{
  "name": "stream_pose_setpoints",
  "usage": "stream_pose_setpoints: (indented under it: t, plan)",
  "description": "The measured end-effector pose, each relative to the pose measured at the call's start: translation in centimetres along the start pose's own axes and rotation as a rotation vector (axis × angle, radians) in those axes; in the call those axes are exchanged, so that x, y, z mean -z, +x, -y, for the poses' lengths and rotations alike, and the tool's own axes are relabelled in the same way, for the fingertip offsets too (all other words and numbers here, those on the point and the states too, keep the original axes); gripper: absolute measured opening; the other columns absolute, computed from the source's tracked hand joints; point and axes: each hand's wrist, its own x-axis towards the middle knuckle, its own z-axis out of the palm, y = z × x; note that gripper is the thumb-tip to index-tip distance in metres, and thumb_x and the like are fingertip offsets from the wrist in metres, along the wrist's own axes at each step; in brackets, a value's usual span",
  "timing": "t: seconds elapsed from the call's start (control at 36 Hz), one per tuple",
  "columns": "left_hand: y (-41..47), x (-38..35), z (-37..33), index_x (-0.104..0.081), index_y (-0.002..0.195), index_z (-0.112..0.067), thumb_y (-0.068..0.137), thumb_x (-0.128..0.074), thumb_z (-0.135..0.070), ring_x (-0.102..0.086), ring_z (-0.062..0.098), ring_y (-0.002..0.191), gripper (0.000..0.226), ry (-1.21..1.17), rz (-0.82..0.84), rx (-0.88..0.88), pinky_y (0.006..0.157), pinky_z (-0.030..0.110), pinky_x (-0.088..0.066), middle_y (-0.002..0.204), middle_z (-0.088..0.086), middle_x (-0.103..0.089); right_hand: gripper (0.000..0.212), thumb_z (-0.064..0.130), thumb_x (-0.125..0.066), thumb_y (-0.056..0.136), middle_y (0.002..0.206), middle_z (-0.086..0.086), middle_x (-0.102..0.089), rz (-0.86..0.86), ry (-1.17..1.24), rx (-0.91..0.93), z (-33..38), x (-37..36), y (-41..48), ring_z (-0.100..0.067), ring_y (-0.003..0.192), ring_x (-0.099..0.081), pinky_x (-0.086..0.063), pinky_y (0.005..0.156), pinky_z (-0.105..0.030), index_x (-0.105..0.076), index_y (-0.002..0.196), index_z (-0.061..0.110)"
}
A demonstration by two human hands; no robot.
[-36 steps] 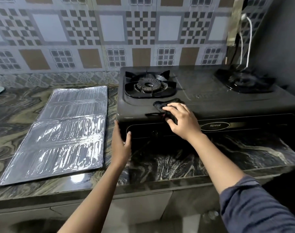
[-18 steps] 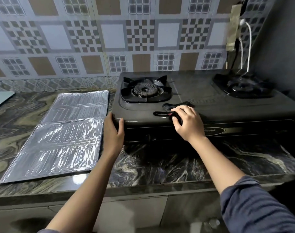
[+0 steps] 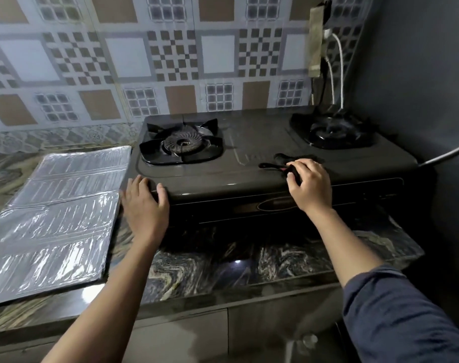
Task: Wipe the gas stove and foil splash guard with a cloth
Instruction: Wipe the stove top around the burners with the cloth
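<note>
While right hand (image 3: 311, 186) presses cloth (image 3: 291, 163) on stove (image 3: 249, 153), foil guard (image 3: 58, 213) flat beside.

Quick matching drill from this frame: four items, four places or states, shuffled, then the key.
Items
1. cloth
2. foil guard
3. left hand
4. right burner

Places or states
A. lying flat on the counter, left of the stove
B. resting on the stove's front left corner
C. at the back of the stove top, near the wall cables
D. dark, bunched under the right hand on the stove top

Pairs: 1-D, 2-A, 3-B, 4-C
</note>
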Motion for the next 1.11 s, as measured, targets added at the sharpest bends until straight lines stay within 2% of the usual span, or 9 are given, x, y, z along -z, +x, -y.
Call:
stream_pose_setpoints:
  t: [0.17, 0.28, 0.47, 0.58, 0.67, 0.81, 0.89, 0.97, 1.11]
  plan:
    - [-0.1, -0.3, -0.8, -0.048, 0.129, 0.002, 0.095, -0.043, -0.022, -0.025, 0.030, 0.141, 0.042, -0.014, -0.018, 0.066, 0.119, 0.044, -0.007, 0.144, 0.017, -0.042, 0.050, 0.038, -0.037, 0.080, 0.108, -0.010, -0.066, -0.010, -0.025, -0.078, -4.1, 1.6, 1.2, -0.030, 0.102, -0.058, -0.041, 0.093, -0.038, -0.068, 0.106, 0.008]
    - [-0.3, -0.6, -1.2, -0.047, 0.130, 0.002, 0.095, -0.042, -0.020, -0.023, 0.029, 0.142, 0.042, -0.027, -0.037, 0.105, 0.120, 0.043, -0.006, 0.145, 0.017, -0.041, 0.049, 0.036, -0.038, 0.080, 0.106, -0.013, -0.066, -0.090, -0.024, -0.145, -6.4, 2.2, 1.7, -0.033, 0.100, -0.058, -0.043, 0.090, -0.039, -0.068, 0.103, 0.006]
    - [-0.5, -0.8, -1.7, -0.047, 0.131, 0.002, 0.095, -0.041, -0.018, -0.022, 0.030, 0.142, 0.042, -0.044, -0.063, 0.133, 0.119, 0.042, -0.008, 0.145, 0.017, -0.041, 0.033, 0.020, -0.048, 0.084, 0.116, -0.018, -0.058, -0.268, 0.049, -0.462, -6.6, 1.4, 1.9, -0.038, 0.114, -0.047, -0.037, 0.102, -0.044, -0.064, 0.108, 0.004]
    - [-0.3, -0.4, -0.7, -0.053, 0.124, 0.002, 0.093, -0.043, -0.025, -0.035, 0.034, 0.134, 0.042, -0.030, -0.056, 0.089, 0.115, 0.047, -0.020, 0.137, 0.019, -0.048, 0.035, 0.022, -0.044, 0.086, 0.117, -0.021, -0.057, -0.372, 0.090, -0.496, -5.2, 0.4, 0.9, -0.043, 0.116, -0.047, -0.036, 0.103, -0.046, -0.062, 0.108, 0.001]
    - [-0.1, 0.0, 0.4, -0.055, 0.121, 0.000, 0.092, -0.049, -0.029, -0.040, 0.033, 0.129, 0.042, -0.040, -0.052, 0.065, 0.111, 0.047, -0.029, 0.133, 0.016, -0.051, 0.033, 0.020, -0.045, 0.088, 0.115, -0.022, -0.057, -0.386, 0.064, -0.422, -3.5, -0.6, -0.4, -0.044, 0.115, -0.049, -0.035, 0.102, -0.045, -0.062, 0.108, 0.001]
    - [0.3, 1.7, 2.4, -0.052, 0.126, -0.003, 0.092, -0.051, -0.033, -0.039, 0.027, 0.131, 0.045, -0.091, -0.004, 0.035, 0.112, 0.039, -0.029, 0.139, 0.013, -0.045, 0.028, 0.022, -0.050, 0.082, 0.107, -0.017, -0.062, -0.291, -0.005, -0.235, 1.6, -2.6, -1.6, -0.041, 0.101, -0.056, -0.045, 0.091, -0.045, -0.067, 0.099, 0.006]
    - [1.0, 2.7, 4.2, -0.052, 0.127, -0.005, 0.092, -0.053, -0.034, -0.043, 0.024, 0.129, 0.045, -0.139, 0.040, -0.016, 0.110, 0.035, -0.032, 0.139, 0.009, -0.047, 0.035, 0.028, -0.046, 0.077, 0.100, -0.015, -0.065, -0.176, 0.008, -0.120, 6.3, -3.7, -1.4, -0.039, 0.094, -0.059, -0.046, 0.085, -0.043, -0.070, 0.092, 0.007]
    - [2.0, 3.4, 6.0, -0.054, 0.125, -0.006, 0.091, -0.053, -0.035, -0.048, 0.022, 0.123, 0.044, -0.166, 0.114, -0.117, 0.107, 0.033, -0.036, 0.134, 0.008, -0.051, 0.044, 0.036, -0.041, 0.075, 0.100, -0.014, -0.067, -0.006, 0.035, -0.017, 11.3, -4.9, -1.2, -0.039, 0.093, -0.060, -0.047, 0.085, -0.041, -0.070, 0.094, 0.010]
    - [3.6, 4.6, 8.7, -0.052, 0.128, -0.008, 0.086, -0.047, -0.043, -0.048, 0.018, 0.126, 0.055, -0.272, 0.235, -0.209, 0.108, 0.027, -0.034, 0.135, 0.007, -0.052, 0.039, 0.036, -0.049, 0.077, 0.112, -0.009, -0.063, 0.225, 0.040, 0.060, 19.5, -7.6, -1.7, -0.036, 0.102, -0.056, -0.043, 0.091, -0.039, -0.067, 0.106, 0.016]
